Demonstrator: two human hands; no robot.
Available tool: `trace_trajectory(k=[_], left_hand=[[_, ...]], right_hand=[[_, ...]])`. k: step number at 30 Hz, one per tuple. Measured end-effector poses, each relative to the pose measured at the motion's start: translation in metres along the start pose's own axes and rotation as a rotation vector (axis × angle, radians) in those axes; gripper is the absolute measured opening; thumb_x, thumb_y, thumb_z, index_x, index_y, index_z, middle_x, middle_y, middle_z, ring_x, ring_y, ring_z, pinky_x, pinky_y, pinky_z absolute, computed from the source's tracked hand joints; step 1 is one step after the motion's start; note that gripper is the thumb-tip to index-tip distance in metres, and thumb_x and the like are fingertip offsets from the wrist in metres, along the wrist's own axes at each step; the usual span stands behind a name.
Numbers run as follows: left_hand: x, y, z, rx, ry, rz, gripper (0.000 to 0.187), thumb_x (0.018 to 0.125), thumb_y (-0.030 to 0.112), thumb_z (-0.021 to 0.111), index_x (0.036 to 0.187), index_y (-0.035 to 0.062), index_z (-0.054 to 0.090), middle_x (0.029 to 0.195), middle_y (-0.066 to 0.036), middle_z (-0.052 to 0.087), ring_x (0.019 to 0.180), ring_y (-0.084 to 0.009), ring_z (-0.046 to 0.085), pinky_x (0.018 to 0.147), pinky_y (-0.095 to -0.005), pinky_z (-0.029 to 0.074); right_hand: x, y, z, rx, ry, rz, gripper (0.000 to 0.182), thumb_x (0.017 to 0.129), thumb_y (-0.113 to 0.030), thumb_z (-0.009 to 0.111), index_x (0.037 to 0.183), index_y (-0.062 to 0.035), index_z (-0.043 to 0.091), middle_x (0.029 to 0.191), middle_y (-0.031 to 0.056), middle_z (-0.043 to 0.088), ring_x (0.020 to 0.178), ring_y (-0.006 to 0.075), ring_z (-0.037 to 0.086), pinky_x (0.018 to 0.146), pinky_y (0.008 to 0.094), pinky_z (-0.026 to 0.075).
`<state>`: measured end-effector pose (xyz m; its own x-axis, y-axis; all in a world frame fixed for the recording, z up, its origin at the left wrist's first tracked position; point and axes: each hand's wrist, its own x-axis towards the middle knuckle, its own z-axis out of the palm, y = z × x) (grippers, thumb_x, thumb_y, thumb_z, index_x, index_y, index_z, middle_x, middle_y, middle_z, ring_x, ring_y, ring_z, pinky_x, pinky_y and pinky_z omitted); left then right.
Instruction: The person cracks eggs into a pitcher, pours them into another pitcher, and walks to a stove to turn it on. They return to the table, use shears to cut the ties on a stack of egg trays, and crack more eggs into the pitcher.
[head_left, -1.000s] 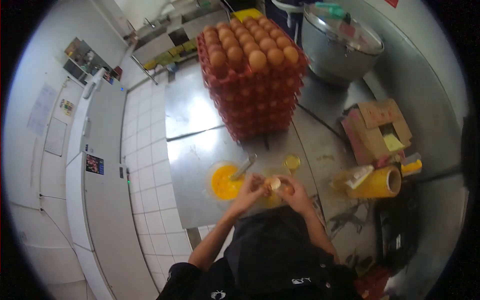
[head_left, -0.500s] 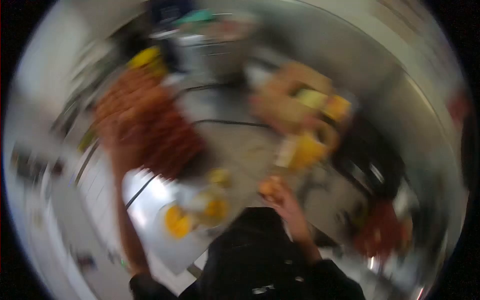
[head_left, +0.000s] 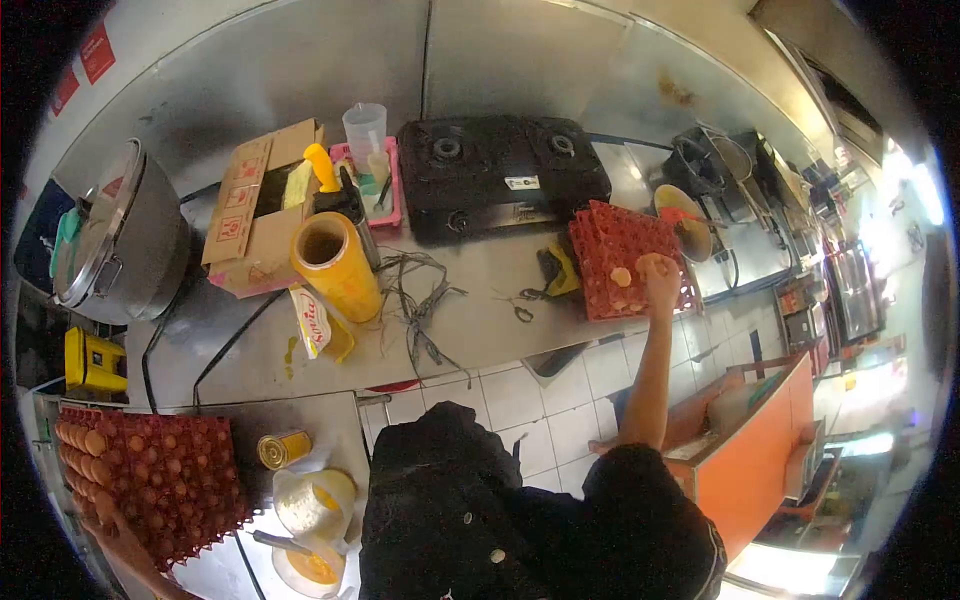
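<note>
The right hand [head_left: 660, 272] reaches out over the red egg tray [head_left: 625, 262] on the steel counter [head_left: 470, 300], fingers closed around an eggshell [head_left: 656, 264]. Another pale shell piece [head_left: 621, 277] lies in the tray just beside that hand. Scissors [head_left: 517, 306] and loose strings [head_left: 415, 300] lie well apart from it along the counter. The left hand [head_left: 100, 520] rests at the stacked egg trays [head_left: 150, 478]; I cannot tell whether its fingers are apart or closed. Near it stand 2 bowls of beaten egg [head_left: 312, 500].
</note>
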<state>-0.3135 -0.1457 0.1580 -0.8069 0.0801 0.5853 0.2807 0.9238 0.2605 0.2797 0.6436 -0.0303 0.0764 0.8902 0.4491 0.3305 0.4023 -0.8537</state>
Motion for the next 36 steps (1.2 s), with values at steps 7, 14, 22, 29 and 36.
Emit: trace_trajectory(k=[7,14,22,29,36], left_hand=[[-0.034,0.066,-0.028,-0.421,-0.059,-0.145,0.051,0.099,0.030,0.053,0.142,0.0041,0.042,0.143,-0.013,0.046,0.126,-0.0269,0.048,0.105,-0.0426,0.040],[-0.113,0.051,-0.037,-1.306,-0.382,-0.493,0.046,0.099,0.027,0.053,0.137,0.0031,0.047,0.140,-0.012,0.049,0.123,-0.0236,0.050,0.104,-0.0402,0.040],[-0.260,0.157,0.023,-1.800,-0.631,-1.173,0.057,0.099,0.048,0.046,0.138,0.0070,0.043,0.113,-0.012,0.055,0.086,-0.0241,0.061,0.073,-0.0326,0.052],[-0.298,0.182,0.046,-1.876,-0.530,-1.375,0.062,0.099,0.061,0.029,0.140,0.0153,0.040,0.109,-0.008,0.052,0.078,-0.0193,0.053,0.070,-0.0327,0.045],[-0.310,0.173,0.038,-1.870,-0.442,-1.310,0.068,0.097,0.066,0.027,0.141,0.0159,0.039,0.108,-0.005,0.054,0.082,-0.0182,0.053,0.073,-0.0334,0.043]], right_hand=[[0.037,0.048,0.005,0.083,-0.317,-0.071,0.006,0.084,-0.008,0.067,0.088,-0.0032,0.066,0.072,0.0116,0.067,0.061,0.0219,0.061,0.057,0.0334,0.052],[0.051,0.064,-0.007,-0.753,-0.407,-0.407,0.022,0.087,-0.014,0.062,0.107,-0.0055,0.064,0.095,0.0127,0.064,0.083,0.0302,0.057,0.076,0.0385,0.047],[-0.147,-0.150,0.124,0.114,-1.235,0.236,0.036,0.093,-0.023,0.060,0.124,-0.0052,0.055,0.118,0.0098,0.059,0.100,0.0254,0.059,0.086,0.0359,0.048],[-0.390,-0.321,0.214,0.468,-1.928,0.044,0.048,0.090,-0.019,0.069,0.130,-0.0016,0.049,0.118,0.0174,0.060,0.086,0.0265,0.067,0.070,0.0336,0.055],[-0.438,-0.348,0.216,0.754,-1.665,-0.682,0.047,0.086,-0.020,0.073,0.125,-0.0005,0.056,0.116,0.0184,0.061,0.104,0.0324,0.063,0.085,0.0365,0.052]])
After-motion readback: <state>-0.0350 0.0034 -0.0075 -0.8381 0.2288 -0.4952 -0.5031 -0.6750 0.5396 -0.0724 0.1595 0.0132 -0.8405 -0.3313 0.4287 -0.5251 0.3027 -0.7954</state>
